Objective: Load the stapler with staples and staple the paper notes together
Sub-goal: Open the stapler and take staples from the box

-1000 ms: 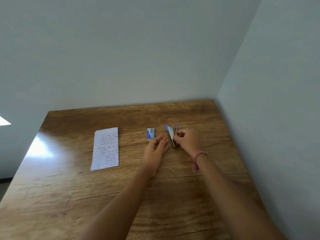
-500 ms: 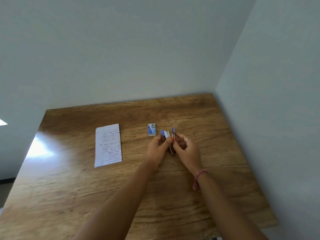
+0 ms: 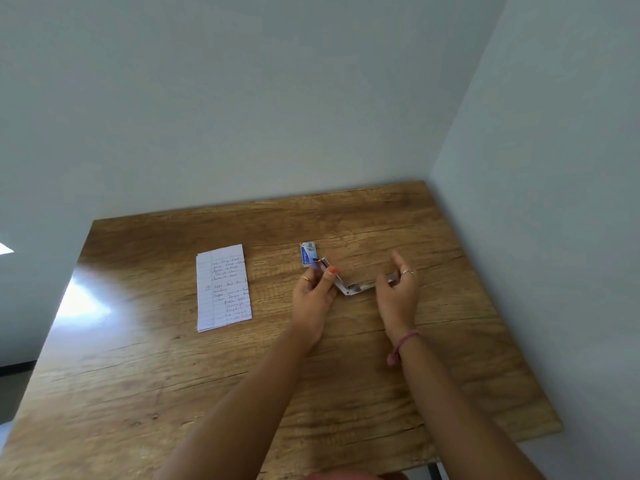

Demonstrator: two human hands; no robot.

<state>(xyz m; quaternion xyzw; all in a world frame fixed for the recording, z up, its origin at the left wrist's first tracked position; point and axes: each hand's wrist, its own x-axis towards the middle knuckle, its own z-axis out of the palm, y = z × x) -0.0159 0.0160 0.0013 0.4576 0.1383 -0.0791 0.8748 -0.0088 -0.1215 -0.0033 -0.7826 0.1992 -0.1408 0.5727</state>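
Your left hand (image 3: 313,296) pinches one arm of the stapler (image 3: 349,287), which is splayed wide open in a V between your hands. Your right hand (image 3: 398,292) grips the other arm, fingers partly spread. The staple box (image 3: 308,253) lies just beyond your left fingertips; its blue label is too small to read. The notes (image 3: 223,287) lie well left of your left hand on the table (image 3: 346,375), lined and handwritten, illegible.
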